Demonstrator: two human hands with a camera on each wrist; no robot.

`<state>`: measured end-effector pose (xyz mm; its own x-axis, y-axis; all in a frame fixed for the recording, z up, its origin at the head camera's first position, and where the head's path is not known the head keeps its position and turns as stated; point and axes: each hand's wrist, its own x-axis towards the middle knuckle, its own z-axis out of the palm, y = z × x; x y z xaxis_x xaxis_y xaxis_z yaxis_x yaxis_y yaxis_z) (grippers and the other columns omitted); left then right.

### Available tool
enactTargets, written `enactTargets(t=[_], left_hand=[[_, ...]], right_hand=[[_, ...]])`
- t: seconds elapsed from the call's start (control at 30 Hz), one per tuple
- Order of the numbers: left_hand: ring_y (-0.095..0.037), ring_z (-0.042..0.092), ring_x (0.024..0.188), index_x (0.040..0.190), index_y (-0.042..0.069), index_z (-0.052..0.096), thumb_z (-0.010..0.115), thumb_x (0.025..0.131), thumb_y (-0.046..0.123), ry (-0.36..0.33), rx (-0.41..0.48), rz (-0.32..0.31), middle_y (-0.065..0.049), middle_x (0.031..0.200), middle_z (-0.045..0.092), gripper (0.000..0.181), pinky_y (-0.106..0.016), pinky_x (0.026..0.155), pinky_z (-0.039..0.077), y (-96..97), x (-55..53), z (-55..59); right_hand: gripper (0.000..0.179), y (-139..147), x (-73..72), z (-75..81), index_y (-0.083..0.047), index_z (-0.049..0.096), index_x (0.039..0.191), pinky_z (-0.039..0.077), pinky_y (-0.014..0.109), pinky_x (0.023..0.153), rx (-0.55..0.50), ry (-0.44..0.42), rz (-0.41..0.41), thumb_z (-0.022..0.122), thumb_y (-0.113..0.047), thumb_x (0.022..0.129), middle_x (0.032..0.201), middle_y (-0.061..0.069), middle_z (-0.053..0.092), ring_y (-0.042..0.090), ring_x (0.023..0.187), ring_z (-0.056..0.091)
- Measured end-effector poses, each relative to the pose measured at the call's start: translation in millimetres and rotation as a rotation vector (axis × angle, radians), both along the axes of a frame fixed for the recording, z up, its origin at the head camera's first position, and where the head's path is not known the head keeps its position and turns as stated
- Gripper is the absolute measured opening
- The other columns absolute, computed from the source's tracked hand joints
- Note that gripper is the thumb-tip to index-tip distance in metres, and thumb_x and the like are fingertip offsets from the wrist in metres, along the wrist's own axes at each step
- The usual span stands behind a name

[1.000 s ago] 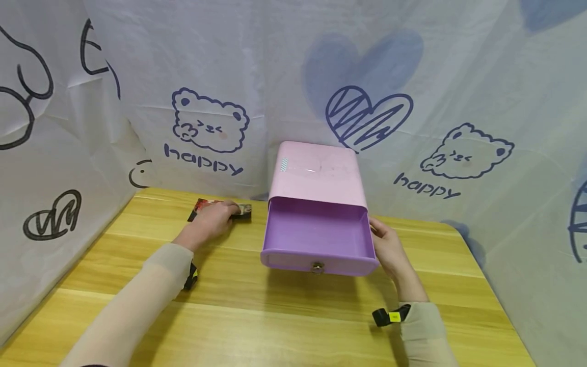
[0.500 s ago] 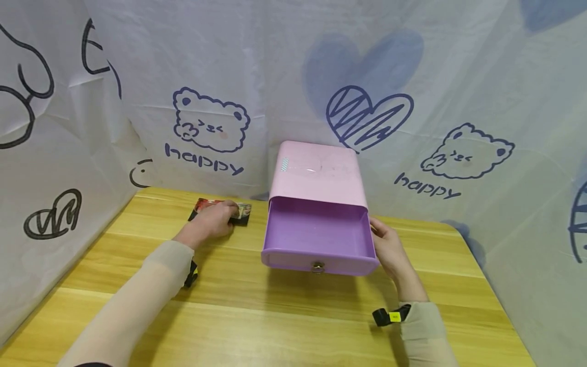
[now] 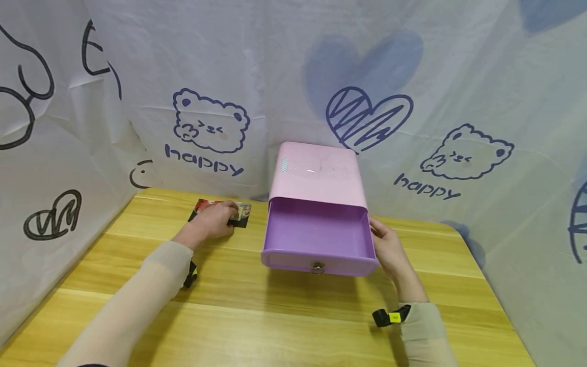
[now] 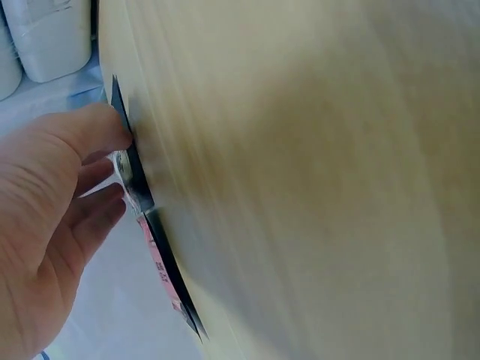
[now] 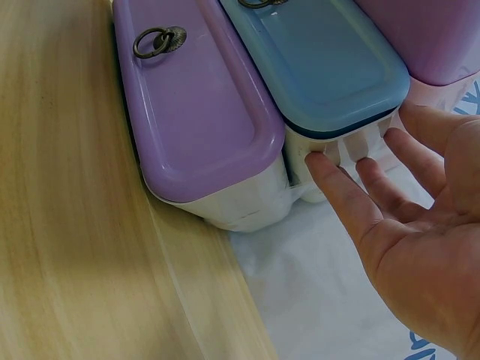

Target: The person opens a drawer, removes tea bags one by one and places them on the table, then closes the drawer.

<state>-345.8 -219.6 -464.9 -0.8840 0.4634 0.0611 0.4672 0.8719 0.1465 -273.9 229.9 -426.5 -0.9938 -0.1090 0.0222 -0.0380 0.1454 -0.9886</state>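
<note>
A pink-topped drawer unit (image 3: 316,176) stands at the back of the table, its purple top drawer (image 3: 286,259) pulled out with a bare bottom showing. Left of it, two thin flat pieces like printed cards lie side by side: a red one (image 4: 161,270) and a dark-edged picture card (image 3: 243,215). My left hand (image 3: 208,221) pinches the picture card, thumb at the near edge and fingers beyond. My right hand (image 5: 420,232) touches the unit's right side with outstretched fingertips, beside the blue middle drawer (image 5: 319,67); a lower purple drawer (image 5: 199,105) is closed.
The wood-grain table (image 3: 238,326) spreads out in front of the unit. A white cloth (image 3: 266,92) printed with bears and hearts hangs behind and along the sides. A ring pull (image 3: 317,267) sits on the top drawer's front.
The picture card's near edge has shifted slightly toward me, with my left hand on it. My right hand and the drawer unit stay where they were.
</note>
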Motion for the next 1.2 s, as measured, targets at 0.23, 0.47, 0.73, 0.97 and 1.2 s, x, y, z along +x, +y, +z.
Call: enactTargets(t=[0.23,0.47,0.73,0.97,1.2], left_hand=[[-0.045,0.055,0.132,0.138,-0.003,0.062,0.069,0.086,0.004,-0.010,0.187,0.058,-0.022,0.152,0.049,0.053,-0.057,0.112,0.045,-5.5,8.5,12.3],[-0.040,0.062,0.118,0.135,-0.003,0.063,0.072,0.089,0.003,0.156,0.333,0.045,-0.020,0.143,0.054,0.047,-0.054,0.100,0.054,-9.8,22.4,33.2],[-0.027,0.067,0.099,0.127,0.003,0.067,0.071,0.088,-0.002,0.407,0.470,-0.025,-0.012,0.126,0.062,0.040,-0.042,0.078,0.061,0.6,52.8,53.2],[-0.022,0.066,0.082,0.119,0.002,0.070,0.073,0.085,-0.001,0.622,0.549,-0.198,-0.009,0.113,0.068,0.033,-0.033,0.064,0.058,22.6,78.9,72.4],[-0.022,0.067,0.092,0.113,0.004,0.072,0.068,0.088,0.005,0.706,0.557,-0.358,-0.007,0.108,0.071,0.025,-0.035,0.075,0.059,49.0,110.0,99.4]], right_hand=[[0.049,-0.3,0.2,-0.3,0.009,0.041,0.153,0.057,0.023,0.089,-0.012,0.000,0.002,0.051,-0.005,0.107,0.155,0.031,0.043,0.000,0.103,0.064],[0.050,-0.5,0.0,-1.0,0.008,0.041,0.154,0.057,0.022,0.089,-0.019,0.001,0.002,0.051,-0.005,0.107,0.155,0.031,0.043,-0.001,0.103,0.064],[0.050,-1.3,0.4,-2.0,0.008,0.041,0.153,0.057,0.023,0.088,-0.023,0.001,-0.004,0.051,-0.004,0.106,0.154,0.032,0.043,0.001,0.101,0.065],[0.050,-0.3,0.5,-2.2,0.008,0.040,0.154,0.057,0.022,0.089,-0.017,0.000,0.002,0.051,-0.005,0.107,0.155,0.030,0.043,0.000,0.103,0.064],[0.050,-0.1,0.5,-0.7,0.007,0.041,0.154,0.056,0.021,0.089,-0.009,-0.004,-0.001,0.051,-0.006,0.107,0.156,0.029,0.043,-0.001,0.104,0.063]])
